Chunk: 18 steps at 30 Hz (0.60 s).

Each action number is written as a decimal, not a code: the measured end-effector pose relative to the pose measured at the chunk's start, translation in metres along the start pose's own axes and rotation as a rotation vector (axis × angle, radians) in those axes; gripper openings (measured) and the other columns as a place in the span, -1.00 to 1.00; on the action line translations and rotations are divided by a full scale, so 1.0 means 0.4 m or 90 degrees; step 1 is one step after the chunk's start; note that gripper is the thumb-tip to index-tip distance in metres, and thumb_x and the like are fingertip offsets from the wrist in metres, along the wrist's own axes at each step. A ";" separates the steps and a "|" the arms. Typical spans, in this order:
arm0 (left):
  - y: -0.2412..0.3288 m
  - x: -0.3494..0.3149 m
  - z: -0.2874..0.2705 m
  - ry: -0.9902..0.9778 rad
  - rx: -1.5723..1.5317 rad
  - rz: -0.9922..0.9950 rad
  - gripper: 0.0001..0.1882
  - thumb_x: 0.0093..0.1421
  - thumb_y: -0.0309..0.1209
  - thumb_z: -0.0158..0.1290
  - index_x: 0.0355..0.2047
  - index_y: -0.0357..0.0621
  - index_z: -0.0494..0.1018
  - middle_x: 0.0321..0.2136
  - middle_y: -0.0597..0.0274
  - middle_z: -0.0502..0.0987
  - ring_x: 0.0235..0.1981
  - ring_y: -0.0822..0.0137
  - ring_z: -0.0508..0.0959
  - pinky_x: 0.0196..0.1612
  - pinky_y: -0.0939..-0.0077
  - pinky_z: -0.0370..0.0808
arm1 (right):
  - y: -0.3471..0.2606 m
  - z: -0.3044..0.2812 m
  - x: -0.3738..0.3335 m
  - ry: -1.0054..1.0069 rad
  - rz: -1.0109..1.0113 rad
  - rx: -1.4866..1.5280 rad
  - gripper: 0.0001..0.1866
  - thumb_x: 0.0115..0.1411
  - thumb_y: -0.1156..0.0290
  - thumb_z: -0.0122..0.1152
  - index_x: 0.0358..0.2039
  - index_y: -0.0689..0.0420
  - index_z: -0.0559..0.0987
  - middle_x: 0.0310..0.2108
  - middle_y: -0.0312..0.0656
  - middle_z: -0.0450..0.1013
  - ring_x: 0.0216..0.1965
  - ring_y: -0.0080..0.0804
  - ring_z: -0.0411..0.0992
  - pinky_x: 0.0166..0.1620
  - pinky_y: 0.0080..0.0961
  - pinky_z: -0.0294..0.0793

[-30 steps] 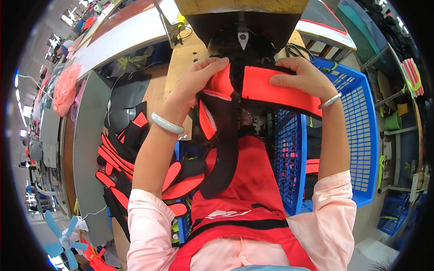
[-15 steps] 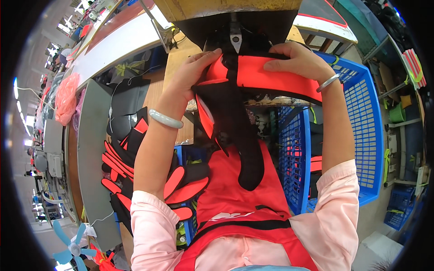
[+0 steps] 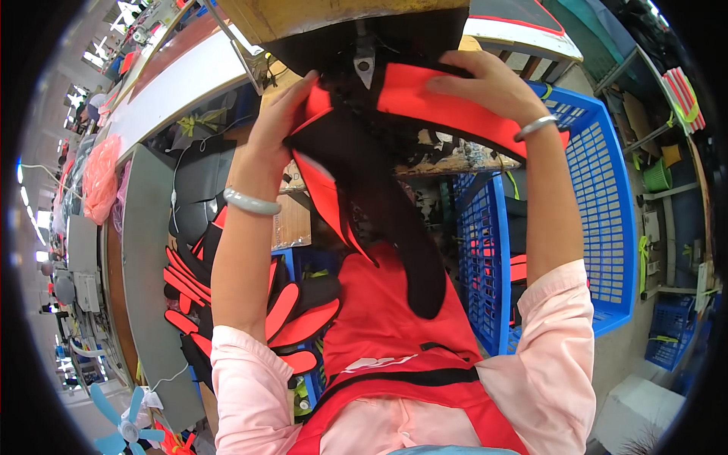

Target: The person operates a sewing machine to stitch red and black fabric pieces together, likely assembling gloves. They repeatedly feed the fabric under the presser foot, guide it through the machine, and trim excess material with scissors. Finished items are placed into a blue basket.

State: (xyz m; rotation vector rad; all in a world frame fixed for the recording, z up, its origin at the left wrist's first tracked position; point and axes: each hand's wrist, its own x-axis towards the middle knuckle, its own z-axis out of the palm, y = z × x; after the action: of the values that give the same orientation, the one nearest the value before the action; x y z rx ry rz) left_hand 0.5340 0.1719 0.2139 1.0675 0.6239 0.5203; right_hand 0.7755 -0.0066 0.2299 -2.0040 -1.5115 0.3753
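Both hands are on a long, curved piece of black and bright coral-red padded fabric [image 3: 447,98] under a machine head [image 3: 364,23]. My left hand [image 3: 287,110] is closed on its left end, with the thumb up near the coral patch. My right hand [image 3: 489,85] grips the upper edge of the coral band on the right, its thumb on the coral face and its other fingers partly hidden behind. Between the hands, a pointed metal part [image 3: 364,67] of the machine stands close to the fabric. A black tail [image 3: 413,250] of the piece hangs down over my red apron [image 3: 402,326].
Several black and coral pieces [image 3: 296,315] lie in a pile at the left, beside a grey panel [image 3: 155,280]. At the right stands a blue plastic basket [image 3: 607,227] with similar pieces inside. Behind the left arm runs a white tabletop [image 3: 189,76]. A blue fan [image 3: 125,428] is at lower left.
The view has shifted, so the machine appears further left. My hands have moved slightly apart, and the fabric's left flap hangs lower and more spread open.
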 end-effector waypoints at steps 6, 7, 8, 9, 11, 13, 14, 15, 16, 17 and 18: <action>-0.077 -0.163 -0.009 -0.293 -0.022 0.217 -0.73 0.36 -0.24 -0.14 -0.35 -0.20 0.34 -0.51 0.28 0.30 -0.45 0.39 0.27 -0.29 0.51 0.23 | -0.032 0.039 -0.169 -0.076 -0.046 0.244 -0.59 0.16 0.12 0.29 -0.29 0.28 0.57 -0.45 -0.25 0.49 -0.38 -0.53 0.40 -0.28 -0.54 0.39; -0.092 -0.187 -0.006 -0.357 -0.067 0.256 -0.72 0.33 -0.23 -0.10 -0.37 -0.21 0.34 -0.49 0.26 0.33 -0.41 0.38 0.30 -0.27 0.54 0.22 | -0.071 0.060 -0.197 -0.104 -0.048 0.349 -0.63 0.20 0.14 0.26 -0.36 0.27 0.56 -0.51 -0.32 0.43 -0.44 -0.60 0.33 -0.35 -0.58 0.34; -0.117 -0.201 0.009 -0.374 -0.119 0.261 -0.70 0.32 -0.20 -0.10 -0.38 -0.20 0.34 -0.50 0.28 0.31 -0.40 0.38 0.28 -0.27 0.52 0.21 | -0.097 0.091 -0.224 -0.091 -0.060 0.393 -0.69 0.24 0.21 0.20 -0.42 0.25 0.52 -0.58 -0.41 0.32 -0.47 -0.69 0.25 -0.40 -0.65 0.27; -0.140 -0.215 0.032 -0.390 -0.171 0.267 -0.69 0.31 -0.18 -0.09 -0.40 -0.20 0.33 -0.51 0.29 0.29 -0.40 0.38 0.26 -0.27 0.51 0.20 | -0.118 0.133 -0.252 -0.074 -0.042 0.483 -0.73 0.23 0.26 0.20 -0.40 0.24 0.50 -0.50 -0.39 0.35 -0.42 -0.71 0.25 -0.38 -0.65 0.28; -0.163 -0.250 0.085 -0.424 -0.293 0.246 -0.70 0.33 -0.20 -0.12 -0.43 -0.17 0.31 -0.50 0.29 0.29 -0.39 0.39 0.27 -0.27 0.52 0.23 | -0.160 0.203 -0.294 0.048 -0.098 0.517 -0.75 0.23 0.28 0.20 -0.36 0.24 0.48 -0.36 -0.30 0.40 -0.37 -0.61 0.32 -0.31 -0.62 0.32; -0.199 -0.288 0.133 -0.296 -0.304 0.278 -0.69 0.34 -0.22 -0.14 -0.50 -0.13 0.27 -0.51 0.29 0.29 -0.38 0.41 0.27 -0.26 0.53 0.27 | -0.179 0.255 -0.305 0.217 -0.259 0.287 -0.75 0.24 0.28 0.19 -0.35 0.23 0.47 -0.23 -0.17 0.42 -0.29 -0.43 0.39 -0.22 -0.58 0.36; -0.203 -0.293 0.137 -0.356 -0.315 0.289 -0.68 0.35 -0.23 -0.15 -0.52 -0.11 0.25 -0.51 0.28 0.29 -0.37 0.42 0.28 -0.26 0.54 0.30 | -0.191 0.269 -0.311 0.226 -0.248 0.301 -0.75 0.23 0.28 0.19 -0.32 0.23 0.46 -0.30 -0.11 0.44 -0.33 -0.29 0.43 -0.24 -0.52 0.40; -0.206 -0.296 0.141 -0.390 -0.349 0.306 -0.67 0.36 -0.23 -0.17 -0.52 -0.10 0.26 -0.49 0.28 0.29 -0.36 0.39 0.29 -0.23 0.51 0.30 | -0.204 0.283 -0.315 0.234 -0.240 0.316 -0.74 0.22 0.27 0.19 -0.28 0.22 0.44 -0.37 -0.05 0.47 -0.37 -0.15 0.48 -0.27 -0.46 0.44; -0.203 -0.306 0.150 -0.372 -0.339 0.311 -0.66 0.36 -0.20 -0.19 -0.55 -0.03 0.22 -0.52 0.32 0.26 -0.39 0.39 0.24 -0.22 0.49 0.26 | -0.218 0.284 -0.342 0.198 -0.161 0.326 -0.74 0.22 0.27 0.19 -0.26 0.21 0.44 -0.41 -0.04 0.47 -0.40 -0.12 0.49 -0.30 -0.43 0.44; -0.198 -0.318 0.156 -0.356 -0.329 0.315 -0.65 0.36 -0.17 -0.22 -0.58 0.04 0.18 -0.55 0.35 0.23 -0.42 0.39 0.19 -0.21 0.47 0.23 | -0.228 0.284 -0.361 0.163 -0.083 0.334 -0.74 0.21 0.27 0.19 -0.24 0.20 0.43 -0.45 -0.03 0.47 -0.43 -0.09 0.50 -0.33 -0.40 0.45; -0.202 -0.327 0.148 -0.360 -0.307 0.319 -0.66 0.37 -0.18 -0.21 -0.54 -0.01 0.21 -0.49 0.31 0.26 -0.37 0.36 0.24 -0.17 0.46 0.25 | -0.230 0.287 -0.369 0.181 -0.085 0.340 -0.71 0.21 0.26 0.19 -0.19 0.19 0.42 -0.53 -0.01 0.46 -0.48 0.00 0.50 -0.39 -0.31 0.45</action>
State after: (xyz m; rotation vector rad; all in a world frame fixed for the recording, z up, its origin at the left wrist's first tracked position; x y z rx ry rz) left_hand 0.4887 0.0158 0.1884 0.8435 -0.2736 0.7167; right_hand 0.5948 -0.0963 0.1773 -1.4614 -1.2024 0.3727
